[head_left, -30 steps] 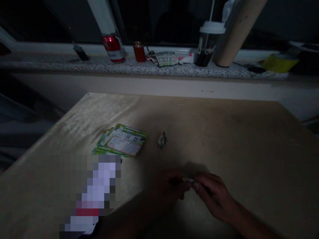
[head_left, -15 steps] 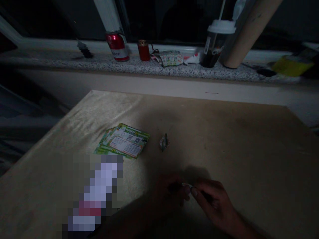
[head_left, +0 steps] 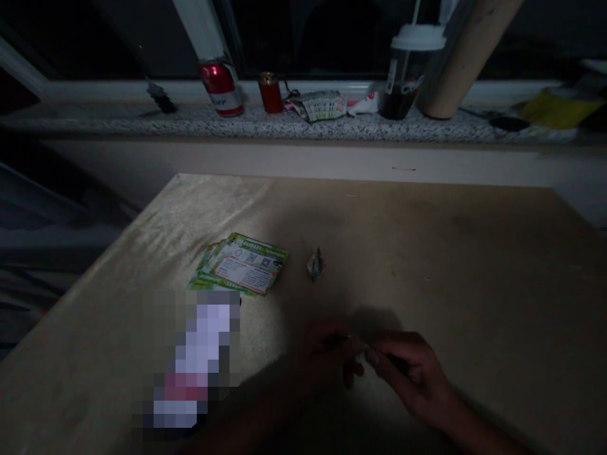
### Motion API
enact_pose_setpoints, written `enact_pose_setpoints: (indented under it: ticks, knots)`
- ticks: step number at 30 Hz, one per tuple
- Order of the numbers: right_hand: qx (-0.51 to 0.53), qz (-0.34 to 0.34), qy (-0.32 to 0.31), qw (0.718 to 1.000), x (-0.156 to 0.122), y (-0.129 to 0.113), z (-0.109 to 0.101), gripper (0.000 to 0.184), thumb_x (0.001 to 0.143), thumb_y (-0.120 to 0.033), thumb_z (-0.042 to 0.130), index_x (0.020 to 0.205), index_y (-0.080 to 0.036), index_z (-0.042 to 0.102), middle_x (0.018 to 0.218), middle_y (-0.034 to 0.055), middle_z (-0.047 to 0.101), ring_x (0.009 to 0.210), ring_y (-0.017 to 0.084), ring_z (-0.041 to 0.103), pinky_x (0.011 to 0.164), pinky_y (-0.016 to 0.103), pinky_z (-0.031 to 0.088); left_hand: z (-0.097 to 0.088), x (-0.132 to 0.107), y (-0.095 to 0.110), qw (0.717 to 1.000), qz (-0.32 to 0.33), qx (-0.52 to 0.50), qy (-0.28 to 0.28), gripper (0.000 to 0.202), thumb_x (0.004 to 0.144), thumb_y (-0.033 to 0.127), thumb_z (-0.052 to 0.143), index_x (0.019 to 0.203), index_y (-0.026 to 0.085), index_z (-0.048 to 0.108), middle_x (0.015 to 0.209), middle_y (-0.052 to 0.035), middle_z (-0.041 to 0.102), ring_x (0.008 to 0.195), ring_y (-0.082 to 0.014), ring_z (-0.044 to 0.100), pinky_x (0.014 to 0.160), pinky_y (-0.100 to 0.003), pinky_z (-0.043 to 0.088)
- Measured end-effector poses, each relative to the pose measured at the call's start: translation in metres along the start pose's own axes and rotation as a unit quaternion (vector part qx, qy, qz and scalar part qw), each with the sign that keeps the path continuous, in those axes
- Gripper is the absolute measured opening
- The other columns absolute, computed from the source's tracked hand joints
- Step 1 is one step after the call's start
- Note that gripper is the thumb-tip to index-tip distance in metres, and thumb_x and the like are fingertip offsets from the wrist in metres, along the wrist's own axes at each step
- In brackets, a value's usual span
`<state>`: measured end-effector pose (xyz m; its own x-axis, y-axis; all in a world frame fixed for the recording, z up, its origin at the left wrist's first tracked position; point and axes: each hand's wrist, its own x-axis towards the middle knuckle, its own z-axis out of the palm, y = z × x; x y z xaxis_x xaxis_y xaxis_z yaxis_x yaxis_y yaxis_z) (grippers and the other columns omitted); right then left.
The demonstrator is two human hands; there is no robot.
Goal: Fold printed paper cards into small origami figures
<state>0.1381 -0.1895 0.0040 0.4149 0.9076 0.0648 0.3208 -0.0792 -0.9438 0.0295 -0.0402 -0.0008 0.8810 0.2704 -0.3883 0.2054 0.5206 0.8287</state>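
Both hands meet low over the table, in deep shadow. My left hand (head_left: 332, 351) is closed, its thumb and fingers pinching a small pale folded piece of paper (head_left: 361, 355). From the other side my right hand (head_left: 410, 370) grips the same paper between thumb and forefinger. Most of the paper is covered by fingertips. Beyond the hands stands a small folded paper piece (head_left: 315, 264) with a pointed tip. To its left lies a fanned stack of green and white printed flyers (head_left: 251, 265).
A blurred-out oblong object (head_left: 199, 354) lies at the table's (head_left: 450, 265) left front. Along the granite windowsill (head_left: 265, 128) stand a red can (head_left: 221, 88), a red candle (head_left: 270, 95), crumpled wrappers (head_left: 322, 106), a lidded cup (head_left: 408, 72) and a cardboard tube (head_left: 469, 60).
The paper between my fingers has turned and less of its edge shows. My left thumb has shifted over it. The whole view has tilted slightly.
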Motion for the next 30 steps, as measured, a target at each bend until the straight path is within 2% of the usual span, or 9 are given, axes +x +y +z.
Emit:
enact_pose_setpoints:
  ticks: [5, 9, 11, 14, 17, 19, 26, 30]
  knots:
    - [-0.004, -0.046, -0.016, 0.999, 0.0, -0.001, 0.001, 0.031, 0.099, -0.026, 0.052, 0.074, -0.016, 0.068, 0.059, 0.0004, 0.055, 0.054, 0.011, 0.048, 0.055, 0.028, 0.035, -0.005, 0.006, 0.0, 0.999, -0.031, -0.028, -0.028, 0.038, 0.066, 0.045, 0.08, 0.063, 0.014, 0.058, 0.05, 0.0002, 0.061, 0.037, -0.0126, 0.055, 0.033, -0.02, 0.039]
    - [0.022, -0.053, -0.008, 0.998, -0.001, 0.001, 0.0, 0.03, 0.098, -0.025, 0.052, 0.073, -0.016, 0.067, 0.058, -0.0003, 0.055, 0.054, 0.011, 0.05, 0.055, 0.025, 0.035, -0.007, 0.003, 0.008, 0.996, -0.028, -0.006, -0.079, 0.046, 0.066, 0.054, 0.081, 0.066, 0.015, 0.057, 0.055, -0.0016, 0.064, 0.045, -0.0145, 0.06, 0.041, -0.023, 0.047]
    - [0.044, -0.051, -0.009, 0.998, -0.002, 0.003, -0.001, 0.029, 0.098, -0.025, 0.053, 0.072, -0.016, 0.065, 0.06, -0.0003, 0.056, 0.055, 0.01, 0.051, 0.056, 0.025, 0.036, -0.009, 0.001, 0.012, 0.994, -0.021, 0.027, -0.106, 0.045, 0.071, 0.054, 0.08, 0.068, 0.013, 0.06, 0.059, -0.0038, 0.066, 0.049, -0.0131, 0.06, 0.049, -0.023, 0.048]
    - [0.051, -0.047, -0.01, 0.998, -0.002, 0.005, -0.002, 0.03, 0.096, -0.027, 0.056, 0.067, -0.016, 0.059, 0.056, -0.0037, 0.047, 0.052, 0.009, 0.043, 0.052, 0.023, 0.032, -0.011, -0.003, 0.018, 0.986, 0.016, 0.096, -0.136, 0.046, 0.078, 0.054, 0.074, 0.065, 0.012, 0.062, 0.054, 0.0, 0.057, 0.049, -0.0084, 0.05, 0.049, -0.019, 0.037]
    - [0.082, -0.022, -0.028, 0.996, -0.002, 0.008, -0.001, 0.031, 0.094, -0.029, 0.059, 0.066, -0.016, 0.058, 0.056, -0.005, 0.043, 0.051, 0.008, 0.039, 0.049, 0.022, 0.028, -0.012, -0.005, 0.023, 0.961, 0.085, 0.214, -0.151, 0.043, 0.089, 0.048, 0.062, 0.064, 0.012, 0.06, 0.054, 0.0033, 0.048, 0.051, -0.007, 0.04, 0.051, -0.02, 0.03]
    - [0.121, 0.002, -0.042, 0.992, -0.003, 0.01, -0.001, 0.032, 0.095, -0.03, 0.059, 0.066, -0.015, 0.06, 0.056, -0.0044, 0.045, 0.051, 0.007, 0.039, 0.049, 0.022, 0.028, -0.012, -0.006, 0.026, 0.95, 0.092, 0.256, -0.156, 0.041, 0.091, 0.044, 0.058, 0.064, 0.013, 0.059, 0.056, 0.0039, 0.045, 0.053, -0.0076, 0.039, 0.052, -0.021, 0.029]
    - [0.233, 0.054, -0.059, 0.969, -0.006, 0.012, 0.001, 0.04, 0.091, -0.039, 0.065, 0.061, -0.013, 0.064, 0.05, -0.0024, 0.049, 0.046, 0.007, 0.04, 0.043, 0.021, 0.028, -0.008, -0.002, 0.038, 0.935, 0.005, 0.254, -0.246, 0.041, 0.09, 0.045, 0.056, 0.066, 0.012, 0.061, 0.053, 0.0058, 0.042, 0.048, -0.0063, 0.034, 0.046, -0.02, 0.024]
    - [0.304, 0.084, -0.06, 0.947, -0.005, 0.016, -0.001, 0.039, 0.087, -0.042, 0.069, 0.062, -0.012, 0.066, 0.045, -0.0041, 0.047, 0.039, 0.006, 0.037, 0.039, 0.019, 0.029, -0.003, 0.002, 0.041, 0.948, -0.07, 0.183, -0.252, 0.035, 0.085, 0.04, 0.064, 0.064, 0.013, 0.062, 0.05, 0.0065, 0.044, 0.044, -0.0052, 0.033, 0.043, -0.019, 0.023]
